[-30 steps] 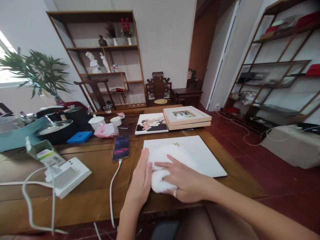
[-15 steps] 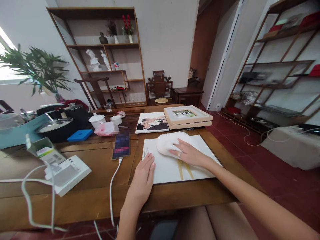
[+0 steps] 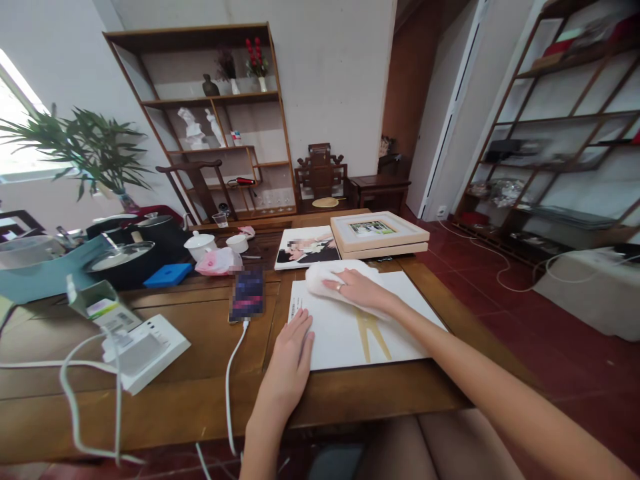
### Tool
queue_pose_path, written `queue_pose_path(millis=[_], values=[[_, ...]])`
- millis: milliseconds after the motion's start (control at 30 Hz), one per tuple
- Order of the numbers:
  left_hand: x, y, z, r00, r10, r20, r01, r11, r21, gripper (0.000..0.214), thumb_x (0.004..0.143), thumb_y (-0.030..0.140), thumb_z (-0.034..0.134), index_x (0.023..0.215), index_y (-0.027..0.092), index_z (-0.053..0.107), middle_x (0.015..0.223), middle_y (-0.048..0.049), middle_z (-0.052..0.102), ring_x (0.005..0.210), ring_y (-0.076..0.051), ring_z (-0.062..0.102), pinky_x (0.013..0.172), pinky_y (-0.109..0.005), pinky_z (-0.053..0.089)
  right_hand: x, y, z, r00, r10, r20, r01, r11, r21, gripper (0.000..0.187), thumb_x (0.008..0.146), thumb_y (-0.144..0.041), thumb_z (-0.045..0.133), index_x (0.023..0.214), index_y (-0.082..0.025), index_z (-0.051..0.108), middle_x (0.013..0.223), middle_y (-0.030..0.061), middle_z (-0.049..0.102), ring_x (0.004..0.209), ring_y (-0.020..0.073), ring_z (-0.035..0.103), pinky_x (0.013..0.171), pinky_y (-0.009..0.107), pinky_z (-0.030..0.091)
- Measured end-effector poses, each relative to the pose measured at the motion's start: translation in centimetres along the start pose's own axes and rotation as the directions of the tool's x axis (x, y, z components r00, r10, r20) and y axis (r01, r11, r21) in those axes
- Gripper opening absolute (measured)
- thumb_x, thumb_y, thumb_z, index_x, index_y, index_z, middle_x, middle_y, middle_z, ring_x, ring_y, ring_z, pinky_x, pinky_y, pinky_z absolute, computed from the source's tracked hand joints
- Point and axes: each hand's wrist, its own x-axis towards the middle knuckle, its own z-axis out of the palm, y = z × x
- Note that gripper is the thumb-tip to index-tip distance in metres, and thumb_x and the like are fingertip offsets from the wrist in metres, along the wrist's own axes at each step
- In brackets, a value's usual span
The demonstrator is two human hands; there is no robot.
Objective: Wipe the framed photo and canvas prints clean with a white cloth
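Note:
A white board (image 3: 330, 340) lies flat near the table's front edge, with two tan strips (image 3: 373, 340) forming a narrow V on it and a small barcode near its left edge. My left hand (image 3: 293, 350) rests with fingers stretched out over the board's left front corner. Toward the far side of the board, my right hand (image 3: 357, 288) presses down on a fluffy white cloth (image 3: 320, 277). Its fingers bear on the cloth from above, and a ring shows on one finger. Part of the cloth is hidden beneath the hand.
Behind the board lie a photo print (image 3: 305, 248) and stacked frames (image 3: 380, 233). To the left are a phone (image 3: 247, 297) on a white cable (image 3: 230, 387), an opened white box (image 3: 155, 350), a blue block (image 3: 167, 275), a pink bag (image 3: 219, 261) and pots (image 3: 123, 260).
My right hand has slid the white cloth left and slightly away across the board. My left hand stays at the board's corner. The whole view has shifted a little.

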Motion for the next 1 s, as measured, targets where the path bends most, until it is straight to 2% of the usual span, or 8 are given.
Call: queue_pose_path(millis=[167,367,567,767,867,933,1000], values=[[0.0,0.0,0.0,1.000,-0.004,-0.006,0.004,1.000,-0.009,0.034,0.088,0.026,0.041,0.116,0.015,0.056,0.129,-0.0122,0.051,0.123,-0.023,0.044,0.104,-0.044,0.035,-2.9,3.6,-2.6,0.987,0.140,-0.081,-0.138,0.990,0.029,0.058,0.087,-0.056,0.028,0.117,-0.015,0.055,0.123,0.0116,0.055,0.111,0.0296,0.049,0.093,0.037,0.034],[0.0,0.3,-0.2,0.999,-0.036,0.033,0.035,0.999,0.016,0.036,0.089,0.026,0.038,0.118,0.013,0.054,0.131,-0.0135,0.049,0.125,-0.022,0.041,0.105,-0.044,0.032,-5.0,6.4,-3.2,0.938,0.315,-0.143,-0.315,0.949,0.025,0.071,0.082,-0.063,0.031,0.132,-0.012,0.040,0.141,0.0126,0.033,0.129,0.0293,0.027,0.105,0.041,0.019],[-0.1,0.3,-0.2,0.999,-0.029,0.019,0.028,0.999,0.017,0.034,0.089,0.025,0.038,0.116,0.014,0.055,0.130,-0.0127,0.051,0.124,-0.022,0.042,0.105,-0.044,0.033,-7.3,6.1,-3.3,0.974,0.224,-0.027,-0.226,0.969,-0.103,0.062,0.084,-0.058,0.031,0.127,-0.017,0.049,0.139,0.0063,0.039,0.133,0.0303,0.016,0.107,0.045,0.014],[0.0,0.1,0.0,1.000,0.001,0.002,-0.001,0.999,0.045,0.032,0.088,0.024,0.039,0.115,0.015,0.056,0.128,-0.0128,0.052,0.122,-0.022,0.045,0.103,-0.045,0.036,-14.7,4.7,-3.9,0.950,0.302,0.080,-0.298,0.953,-0.063,0.062,0.078,-0.064,0.039,0.125,-0.026,0.050,0.145,0.0025,0.025,0.133,0.0297,0.018,0.108,0.047,0.015],[0.1,0.1,0.0,1.000,0.002,0.008,-0.002,0.998,0.055,0.033,0.088,0.024,0.038,0.114,0.013,0.057,0.127,-0.0139,0.052,0.121,-0.023,0.046,0.103,-0.045,0.036,-17.9,3.8,-4.2,0.941,0.281,0.187,-0.283,0.959,-0.017,0.054,0.078,-0.062,0.042,0.120,-0.031,0.055,0.143,-0.0023,0.030,0.134,0.0272,0.012,0.109,0.044,0.012],[0.1,0.1,0.0,1.000,-0.005,0.019,0.003,0.998,0.061,0.034,0.089,0.025,0.038,0.114,0.011,0.056,0.128,-0.0151,0.052,0.122,-0.023,0.045,0.103,-0.045,0.035,-18.7,3.7,-4.4,0.932,0.291,0.215,-0.297,0.955,-0.005,0.052,0.078,-0.061,0.043,0.120,-0.033,0.054,0.141,-0.0040,0.032,0.134,0.0275,0.014,0.109,0.043,0.015],[0.1,0.1,0.0,1.000,-0.009,0.028,0.007,0.998,0.059,0.035,0.089,0.025,0.037,0.114,0.010,0.056,0.128,-0.0154,0.051,0.123,-0.023,0.044,0.104,-0.044,0.034,-18.3,4.2,-4.6,0.923,0.326,0.203,-0.333,0.943,0.000,0.055,0.078,-0.062,0.043,0.124,-0.032,0.051,0.142,-0.0020,0.033,0.132,0.0293,0.021,0.108,0.043,0.018]])
